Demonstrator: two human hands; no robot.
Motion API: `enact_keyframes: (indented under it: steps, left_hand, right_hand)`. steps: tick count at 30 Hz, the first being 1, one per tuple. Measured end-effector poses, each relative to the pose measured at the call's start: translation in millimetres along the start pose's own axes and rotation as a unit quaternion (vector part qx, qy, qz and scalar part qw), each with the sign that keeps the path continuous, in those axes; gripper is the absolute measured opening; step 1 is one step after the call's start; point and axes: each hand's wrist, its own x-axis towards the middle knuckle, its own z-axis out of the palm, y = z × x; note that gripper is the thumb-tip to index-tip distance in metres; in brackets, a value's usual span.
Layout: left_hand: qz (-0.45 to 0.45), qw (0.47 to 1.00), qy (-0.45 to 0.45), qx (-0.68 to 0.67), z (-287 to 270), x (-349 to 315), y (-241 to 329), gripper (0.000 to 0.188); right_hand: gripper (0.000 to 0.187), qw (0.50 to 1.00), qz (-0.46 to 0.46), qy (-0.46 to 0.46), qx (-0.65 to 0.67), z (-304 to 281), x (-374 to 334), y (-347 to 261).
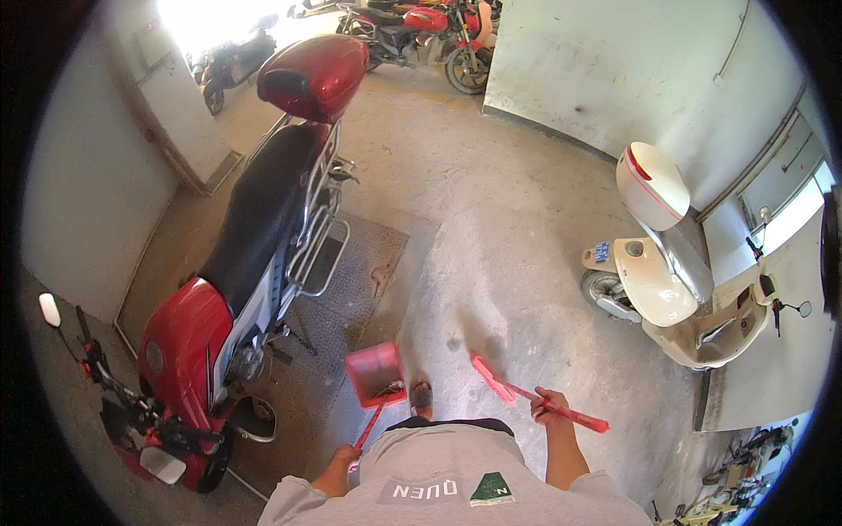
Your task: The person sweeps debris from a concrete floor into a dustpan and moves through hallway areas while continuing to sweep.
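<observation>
Grasping the red broom (494, 380) at near right, the right hand (550, 407); left hand (343, 459) clutching the red dustpan (372, 366); both look light, stiff; best held by their handles (583, 420).

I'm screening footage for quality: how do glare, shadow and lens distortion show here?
Head view: glare whites out the opening at upper left; same view: a soft shadow lies on the floor just beyond the red broom; same view: the base of the pale wall curves, fisheye-style, and the corners go black.
</observation>
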Motion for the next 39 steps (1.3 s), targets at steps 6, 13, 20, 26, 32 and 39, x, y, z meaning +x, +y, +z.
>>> enact_keyframes:
  steps: [6,13,20,26,32,39]
  left_hand:
    - [-0.005,0.999,0.032,-0.005,-37,14,80,0.03]
    - [-0.032,0.999,0.04,-0.002,-69,40,133,0.028]
    - [0.063,0.997,0.027,0.041,-99,47,199,0.028]
    - [0.009,0.998,0.008,0.058,-124,55,283,0.03]
    - [-0.036,0.998,0.033,0.029,-138,54,396,0.031]
    - [-0.029,0.998,0.036,-0.045,-135,60,515,0.032]
  right_hand:
    - [0.012,0.994,-0.078,-0.005,0.081,30,1,-15]
    - [0.015,0.987,-0.103,-0.008,0.123,49,19,-27]
    - [0.017,0.984,-0.134,0.047,0.109,68,80,-98]
    - [0.02,0.984,-0.14,0.065,-0.085,73,108,-142]
    - [0.032,0.967,-0.131,0.038,-0.213,77,124,-183]
    - [0.03,0.957,-0.094,0.004,-0.276,79,135,-240]
